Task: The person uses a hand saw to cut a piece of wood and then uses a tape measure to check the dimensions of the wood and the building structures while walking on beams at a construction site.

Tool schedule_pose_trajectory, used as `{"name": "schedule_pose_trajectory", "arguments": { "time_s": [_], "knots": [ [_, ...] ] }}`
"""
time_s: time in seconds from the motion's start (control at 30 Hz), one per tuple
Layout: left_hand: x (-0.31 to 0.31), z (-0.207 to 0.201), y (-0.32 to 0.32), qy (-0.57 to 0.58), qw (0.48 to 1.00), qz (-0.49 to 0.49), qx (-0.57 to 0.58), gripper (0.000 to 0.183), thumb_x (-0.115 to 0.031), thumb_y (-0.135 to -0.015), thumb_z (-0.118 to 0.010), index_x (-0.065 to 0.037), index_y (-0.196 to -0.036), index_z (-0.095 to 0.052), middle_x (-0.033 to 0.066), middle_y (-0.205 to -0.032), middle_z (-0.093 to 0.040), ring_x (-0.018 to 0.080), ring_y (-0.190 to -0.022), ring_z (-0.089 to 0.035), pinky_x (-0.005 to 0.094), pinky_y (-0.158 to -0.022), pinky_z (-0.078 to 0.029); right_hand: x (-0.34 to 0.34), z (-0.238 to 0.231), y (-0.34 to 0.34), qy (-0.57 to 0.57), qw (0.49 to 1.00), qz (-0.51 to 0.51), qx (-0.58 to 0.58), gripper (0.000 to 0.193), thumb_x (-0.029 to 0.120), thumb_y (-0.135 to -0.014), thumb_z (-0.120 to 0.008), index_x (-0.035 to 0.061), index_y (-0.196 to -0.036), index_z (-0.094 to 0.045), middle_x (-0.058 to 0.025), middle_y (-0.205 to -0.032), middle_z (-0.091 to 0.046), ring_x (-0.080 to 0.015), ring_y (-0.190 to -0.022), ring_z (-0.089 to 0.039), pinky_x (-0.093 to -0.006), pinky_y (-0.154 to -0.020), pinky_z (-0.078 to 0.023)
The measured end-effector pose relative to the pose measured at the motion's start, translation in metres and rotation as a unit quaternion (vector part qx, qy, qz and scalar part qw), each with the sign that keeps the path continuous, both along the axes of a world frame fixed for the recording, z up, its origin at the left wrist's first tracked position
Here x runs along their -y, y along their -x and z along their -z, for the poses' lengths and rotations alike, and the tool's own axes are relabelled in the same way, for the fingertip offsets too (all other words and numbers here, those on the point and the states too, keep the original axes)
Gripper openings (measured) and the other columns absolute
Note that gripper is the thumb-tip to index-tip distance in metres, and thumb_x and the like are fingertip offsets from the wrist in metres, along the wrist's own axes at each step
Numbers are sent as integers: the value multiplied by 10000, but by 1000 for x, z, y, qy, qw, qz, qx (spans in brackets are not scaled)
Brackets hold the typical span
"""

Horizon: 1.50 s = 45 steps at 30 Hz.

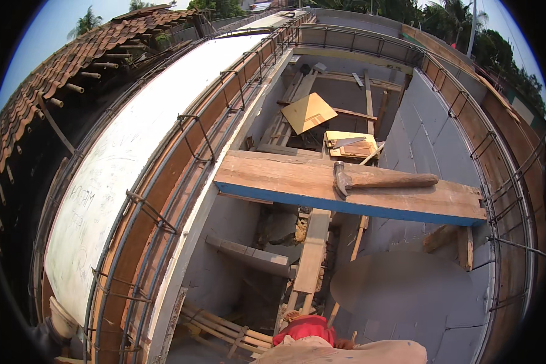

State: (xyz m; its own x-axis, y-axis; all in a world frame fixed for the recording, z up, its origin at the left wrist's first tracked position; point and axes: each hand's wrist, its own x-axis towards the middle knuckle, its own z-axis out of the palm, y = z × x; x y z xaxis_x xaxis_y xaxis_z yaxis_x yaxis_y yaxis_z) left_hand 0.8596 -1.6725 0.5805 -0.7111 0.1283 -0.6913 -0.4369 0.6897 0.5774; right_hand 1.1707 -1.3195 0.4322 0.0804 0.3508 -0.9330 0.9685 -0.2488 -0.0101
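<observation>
At the lower left, a dark sleeve ends in a pale, apparently gloved left hand (63, 318), mine, beside the near end of a long white panel (124, 121). Its fingers cannot be made out, so whether it grips the panel's edge is unclear. My right hand is out of sight. Ahead of me a wide wooden plank (273, 176) with a blue front edge spans the gap between two walls. A claw hammer (394, 179) with a wooden handle lies on it, its metal head to the left, touched by no hand.
Steel rebar cages (191, 142) run along both wall tops. Below the plank are a narrow board (312, 252) and bamboo poles (224, 324). Beyond it, a handsaw (349, 142) rests on a yellowish board (370, 151), near a square plywood sheet (309, 113). A tiled roof (60, 67) stands left.
</observation>
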Motion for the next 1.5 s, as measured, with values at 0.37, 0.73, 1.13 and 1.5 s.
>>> {"name": "schedule_pose_trajectory", "arguments": {
  "time_s": [0.37,0.73,1.13,1.5],
  "knots": [
    [-72,15,43,48,974,216,-50,279,-316,-767,-609,-78,-911,-594,103,-815,-563,229,-752,-533,339,-682,-419,-108,-48,84,-90,950,115,-276,218,239,-809,-543,68,-936,-589,-76,-784,-585,-165,-678,-544,-317,-505,-422],
    [-39,39,43,112,882,442,-121,310,-317,-750,-623,-82,-950,-595,123,-865,-577,253,-809,-544,351,-731,-424,-280,-452,132,-865,350,47,-356,250,153,-828,-503,4,-1028,-501,-143,-1040,-505,-292,-1018,-470,-389,-905,-348],
    [-21,53,-10,98,856,488,-140,351,-317,-731,-638,-86,-993,-596,145,-921,-592,280,-871,-556,364,-783,-429,-299,-428,163,-851,444,-47,-277,279,245,-878,-419,69,-868,-635,-52,-896,-649,-212,-871,-570,-346,-894,-321],
    [2,64,-29,63,833,514,-192,395,-317,-714,-651,-90,-1032,-597,166,-971,-605,305,-927,-567,376,-832,-433,-307,-423,162,-855,434,-72,-275,289,230,-877,-399,67,-874,-637,-34,-889,-654,-181,-844,-586,-311,-847,-330]
  ]
}}
